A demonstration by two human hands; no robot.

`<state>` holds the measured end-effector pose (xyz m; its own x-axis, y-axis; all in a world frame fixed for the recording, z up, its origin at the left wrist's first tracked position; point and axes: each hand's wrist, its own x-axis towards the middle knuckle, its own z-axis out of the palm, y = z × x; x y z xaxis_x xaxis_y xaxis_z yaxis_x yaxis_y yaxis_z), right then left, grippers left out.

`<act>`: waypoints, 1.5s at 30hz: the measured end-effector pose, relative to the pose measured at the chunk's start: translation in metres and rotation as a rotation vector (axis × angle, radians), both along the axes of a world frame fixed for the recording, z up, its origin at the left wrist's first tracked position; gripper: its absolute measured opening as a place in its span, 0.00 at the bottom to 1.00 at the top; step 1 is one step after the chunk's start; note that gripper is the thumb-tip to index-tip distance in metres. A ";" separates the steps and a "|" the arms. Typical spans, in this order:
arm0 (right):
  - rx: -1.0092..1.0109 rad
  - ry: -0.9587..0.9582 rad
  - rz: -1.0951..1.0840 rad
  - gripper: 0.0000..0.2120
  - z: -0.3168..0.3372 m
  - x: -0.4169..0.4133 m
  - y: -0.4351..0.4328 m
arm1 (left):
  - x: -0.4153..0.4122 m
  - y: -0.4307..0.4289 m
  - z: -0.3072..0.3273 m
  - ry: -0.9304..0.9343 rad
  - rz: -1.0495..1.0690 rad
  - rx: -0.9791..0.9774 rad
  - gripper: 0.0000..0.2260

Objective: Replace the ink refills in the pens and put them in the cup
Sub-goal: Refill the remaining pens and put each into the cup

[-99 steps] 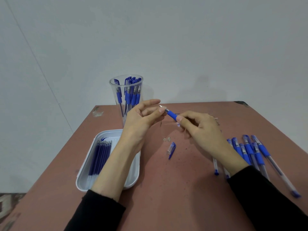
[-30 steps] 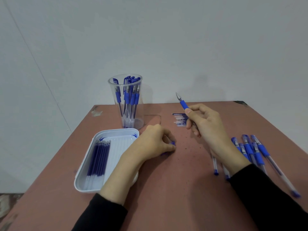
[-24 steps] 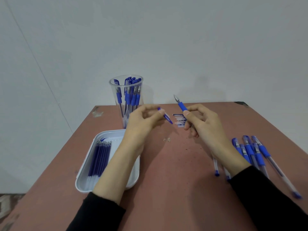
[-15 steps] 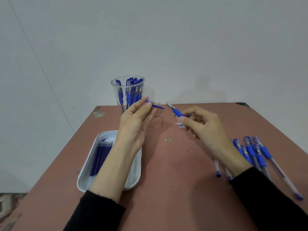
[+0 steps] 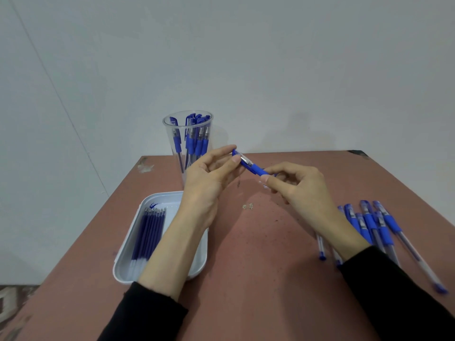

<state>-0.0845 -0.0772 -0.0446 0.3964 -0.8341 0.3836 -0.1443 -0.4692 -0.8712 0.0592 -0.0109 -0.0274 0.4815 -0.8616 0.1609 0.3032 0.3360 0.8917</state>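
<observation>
Brown table (image 5: pixel 258 279) under everything. White tray (image 5: pixel 172 204) in front of cup (image 5: pixel 172 134), refills (image 5: pixel 149 232) lying in its left half. Loose pens (image 5: pixel 369 225) on table, well right of cup. Left hand (image 5: pixel 209 183) pinches upper end of pen (image 5: pixel 254 169); right hand (image 5: pixel 300 188) pinches its blue grip. Pen in air, just right of cup.

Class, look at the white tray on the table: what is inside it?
Inside the white tray lies a row of blue ink refills, side by side, in its left half. The left forearm crosses above its right half, so anything there is hidden.
</observation>
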 end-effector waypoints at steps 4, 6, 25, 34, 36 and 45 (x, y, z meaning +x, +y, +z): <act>-0.005 -0.007 0.005 0.05 0.000 -0.001 0.000 | -0.003 -0.003 -0.002 0.003 0.016 -0.006 0.08; 0.000 -0.013 0.008 0.05 0.000 0.000 0.000 | -0.004 -0.004 -0.003 0.005 0.023 -0.010 0.08; 0.067 -0.047 0.030 0.04 -0.003 0.002 -0.001 | -0.007 -0.006 -0.006 -0.017 0.052 -0.006 0.06; 0.104 -0.060 0.063 0.04 -0.003 0.001 0.001 | -0.009 -0.004 -0.004 -0.103 0.080 0.000 0.07; 0.087 -0.061 0.070 0.05 -0.003 0.002 0.003 | -0.010 -0.002 0.000 -0.162 0.088 0.003 0.07; 0.054 -0.056 0.074 0.24 -0.001 0.005 0.005 | 0.011 0.021 0.049 -0.334 0.382 -0.128 0.09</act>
<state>-0.0799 -0.0722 -0.0461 0.4369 -0.8233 0.3624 -0.0609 -0.4290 -0.9012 0.0700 0.0105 0.0219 0.6621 -0.5982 0.4515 -0.1558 0.4795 0.8636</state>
